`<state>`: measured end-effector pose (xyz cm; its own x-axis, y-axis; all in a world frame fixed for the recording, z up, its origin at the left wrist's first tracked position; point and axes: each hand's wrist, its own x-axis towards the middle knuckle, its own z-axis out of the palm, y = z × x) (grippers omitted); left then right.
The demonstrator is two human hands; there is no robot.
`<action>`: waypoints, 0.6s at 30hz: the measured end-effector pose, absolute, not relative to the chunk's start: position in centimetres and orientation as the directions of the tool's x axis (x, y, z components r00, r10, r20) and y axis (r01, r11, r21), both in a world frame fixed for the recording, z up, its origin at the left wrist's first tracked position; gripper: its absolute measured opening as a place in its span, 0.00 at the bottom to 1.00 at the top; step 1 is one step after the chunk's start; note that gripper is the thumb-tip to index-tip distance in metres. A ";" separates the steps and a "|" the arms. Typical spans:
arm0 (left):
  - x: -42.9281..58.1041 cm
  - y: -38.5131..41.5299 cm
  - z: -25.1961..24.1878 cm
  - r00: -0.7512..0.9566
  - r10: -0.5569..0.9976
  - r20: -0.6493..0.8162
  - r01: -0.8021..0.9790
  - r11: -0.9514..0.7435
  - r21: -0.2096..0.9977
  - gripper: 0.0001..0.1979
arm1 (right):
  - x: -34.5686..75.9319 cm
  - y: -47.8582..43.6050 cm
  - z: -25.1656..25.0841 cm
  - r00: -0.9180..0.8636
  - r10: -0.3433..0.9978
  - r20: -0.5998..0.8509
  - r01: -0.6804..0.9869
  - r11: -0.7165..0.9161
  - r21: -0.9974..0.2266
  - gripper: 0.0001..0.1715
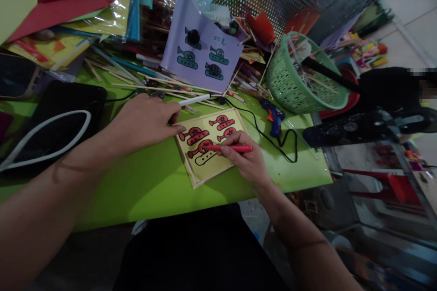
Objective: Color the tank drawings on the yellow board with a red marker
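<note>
**Head view: gripping a red marker [241, 148] over a yellow card [205, 176]**

Showing the yellow card just right of the middle of the frame, lying askew on a light green table [146, 191]. Displaying on it four black-outlined figures [198, 135] filled with red, the lower band of the nearest one showing yellow. Pinching the red marker in the closed fingers of the right hand [247, 157], pointing its tip at the lower-left figure. Stretching the left hand [146, 118] palm down, placing its thumb at the card's upper-left corner. Showing a white stick [196, 100] by the left index finger; cannot tell whether gripping it.

Farther out, showing a purple sheet [205, 47] with green figures at upper centre, standing behind scattered wooden sticks [126, 85]. Right of the card, seeing a blue glue gun [275, 120] beside its looping black cord [254, 122], and a green basket [290, 84] above it. At left, showing a black case [68, 100] under a white loop [29, 132].
</note>
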<state>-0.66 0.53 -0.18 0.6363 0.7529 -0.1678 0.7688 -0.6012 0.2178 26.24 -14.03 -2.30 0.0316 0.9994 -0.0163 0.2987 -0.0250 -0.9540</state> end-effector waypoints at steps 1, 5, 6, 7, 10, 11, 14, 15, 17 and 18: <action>-0.6 0.4 0.0 0.631 0.757 -0.168 0.773 -0.595 0.220 0.17 | 26.2 -14.0 -2.3 0.038 0.999 -0.016 0.296 -0.027 -0.955 0.28; -0.8 0.2 0.6 0.636 0.754 -0.162 0.767 -0.594 0.243 0.17 | 26.2 -14.0 -2.4 0.052 0.999 -0.006 0.242 -0.018 -0.970 0.26; -0.8 0.1 0.8 0.643 0.748 -0.164 0.761 -0.601 0.243 0.17 | 26.2 -14.0 -2.4 0.049 0.999 -0.004 0.231 -0.015 -0.973 0.25; -0.8 0.1 0.9 0.646 0.745 -0.167 0.760 -0.604 0.240 0.17 | 26.2 -14.0 -2.4 0.046 0.999 -0.001 0.228 -0.011 -0.974 0.25; -0.8 0.0 1.0 0.649 0.743 -0.163 0.757 -0.610 0.232 0.17 | 26.2 -14.0 -2.3 0.024 1.000 -0.002 0.244 -0.007 -0.970 0.25; -0.8 0.0 1.0 0.652 0.741 -0.162 0.755 -0.615 0.227 0.16 | 26.3 -14.0 -2.3 0.016 1.000 -0.005 0.248 -0.009 -0.969 0.26; -0.7 0.0 0.9 0.656 0.737 -0.164 0.753 -0.624 0.207 0.16 | 26.3 -14.0 -2.3 0.006 1.000 -0.022 0.262 -0.023 -0.965 0.27; -0.7 0.0 0.8 0.651 0.740 -0.169 0.758 -0.620 0.201 0.16 | 26.2 -14.0 -2.3 0.013 1.000 -0.023 0.271 -0.025 -0.962 0.27; -0.7 0.0 0.8 0.648 0.742 -0.171 0.761 -0.618 0.197 0.17 | 26.2 -14.0 -2.4 0.033 0.999 -0.017 0.283 -0.026 -0.959 0.26; -0.7 0.0 0.8 0.647 0.743 -0.169 0.761 -0.618 0.196 0.17 | 26.2 -14.0 -2.4 0.043 0.999 -0.013 0.280 -0.024 -0.960 0.26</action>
<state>-0.72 0.04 0.80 0.6471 0.7434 -0.1690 0.7613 -0.6182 0.1958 26.18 -14.04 -2.41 0.0429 0.9990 -0.0126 0.2796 -0.0241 -0.9598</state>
